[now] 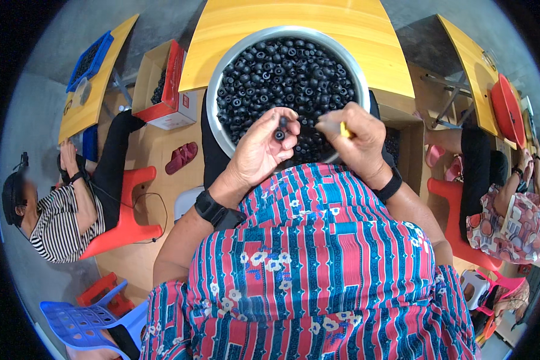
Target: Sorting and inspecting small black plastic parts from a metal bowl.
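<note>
Left hand (264, 144): fingertip pinch on one black bead (279, 135). A dark shape sits right behind it; can't tell if that's a second bead. The held bead's hole faces up toward the wearer, probably so it can be seen and reached. The thumb side is toward the right hand, which looks like a holding grip, not a scooping one.

Right hand (361, 133): fist wrapped round a small tool, yellow part (344, 129) showing between the fingers. Tip is motion-blurred, so can't tell its shape. It points to about 9 o'clock, at the held bead, but looks apart from it. Full-fist hold suggests it needs force or steadiness more than finesse.

Bowl (291, 30) is at 12 o'clock, overlapping the near edge of the table (375, 36). Both hands sit over its 6 o'clock side, so the reach is short and any dropped bead likely lands back in it. Loose beads (276, 72) fill much of it. Can't tell if the lap carries any weight.

Box (183, 111) at 10–11 o'clock, on the floor beside the table, dark pieces inside; second carton (413, 141) between 2 and 3. Both within side reach, probably stock or output; can't tell which.

Co-workers at 9 (69, 219) and between 3 and 4 (510, 219), each at their own table, well apart from this bowl.
</note>
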Demonstrator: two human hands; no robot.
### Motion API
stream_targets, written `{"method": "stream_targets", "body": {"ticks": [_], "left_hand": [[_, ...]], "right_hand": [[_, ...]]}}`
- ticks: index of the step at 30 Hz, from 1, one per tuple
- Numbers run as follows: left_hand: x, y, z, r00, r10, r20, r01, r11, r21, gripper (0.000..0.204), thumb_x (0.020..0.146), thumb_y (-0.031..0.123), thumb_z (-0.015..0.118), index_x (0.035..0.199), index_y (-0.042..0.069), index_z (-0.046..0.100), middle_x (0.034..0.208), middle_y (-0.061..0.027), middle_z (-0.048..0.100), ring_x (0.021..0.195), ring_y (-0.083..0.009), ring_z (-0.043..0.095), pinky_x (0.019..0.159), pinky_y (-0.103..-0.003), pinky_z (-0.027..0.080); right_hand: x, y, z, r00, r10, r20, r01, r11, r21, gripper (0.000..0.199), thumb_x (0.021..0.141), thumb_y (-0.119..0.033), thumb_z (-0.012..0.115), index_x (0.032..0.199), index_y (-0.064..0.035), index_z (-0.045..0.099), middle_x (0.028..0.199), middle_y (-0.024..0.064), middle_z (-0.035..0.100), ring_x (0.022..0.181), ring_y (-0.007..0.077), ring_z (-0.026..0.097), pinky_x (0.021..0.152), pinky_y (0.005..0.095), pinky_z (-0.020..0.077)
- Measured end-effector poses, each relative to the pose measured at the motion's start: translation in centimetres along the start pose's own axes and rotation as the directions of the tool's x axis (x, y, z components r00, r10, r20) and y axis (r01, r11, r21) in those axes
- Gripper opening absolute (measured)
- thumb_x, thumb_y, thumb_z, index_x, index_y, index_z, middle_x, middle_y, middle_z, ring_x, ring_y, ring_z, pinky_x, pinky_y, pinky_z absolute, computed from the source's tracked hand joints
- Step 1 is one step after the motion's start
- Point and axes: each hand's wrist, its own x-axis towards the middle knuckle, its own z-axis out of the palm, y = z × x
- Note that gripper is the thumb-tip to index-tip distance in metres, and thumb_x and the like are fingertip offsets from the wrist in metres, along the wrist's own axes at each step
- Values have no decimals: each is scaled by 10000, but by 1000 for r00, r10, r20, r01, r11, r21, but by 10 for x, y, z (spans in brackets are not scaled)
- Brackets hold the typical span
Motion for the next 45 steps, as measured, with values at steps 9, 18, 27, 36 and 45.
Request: {"method": "stream_targets", "body": {"ticks": [9,18,27,36,45], "left_hand": [[31,15,12,854,452,256,-273,-29,962,166,923,81,551,1032,39,668,780,-49,559,723,-184,563,646,-311,465],[49,28,17,829,339,445,-189,-579,793,272,777,-17,624,986,141,700,792,-85,533,729,-264,605,639,-365,509],[50,31,18,855,325,405,-151,-590,793,192,796,18,642,949,127,678,812,-84,538,773,-268,616,659,-377,520],[28,26,24,935,308,176,-196,36,980,210,820,47,676,1027,20,661,872,-37,607,765,-143,576,699,-293,473],[3,14,16,991,-45,-124,112,786,608,277,915,141,649,1155,20,586,905,33,561,624,6,385,501,-150,315]], "right_hand": [[-3,6,-1,985,168,-39,-165,983,76,117,741,-51,764,811,-32,673,724,89,623,644,188,622,599,286,480],[-4,8,-2,979,202,-23,-200,977,70,134,748,-78,769,829,-28,674,723,91,624,647,192,625,597,285,480],[-4,11,-2,978,209,-6,-209,977,53,56,805,-14,716,823,-18,662,753,29,639,687,98,582,624,236,465],[1,3,-4,934,345,95,-357,893,274,225,772,-59,746,987,-21,690,922,104,692,865,168,662,774,280,510],[1,5,0,910,251,331,-356,882,311,283,772,-55,746,1040,-2,674,947,103,687,874,188,652,791,288,502]]}}
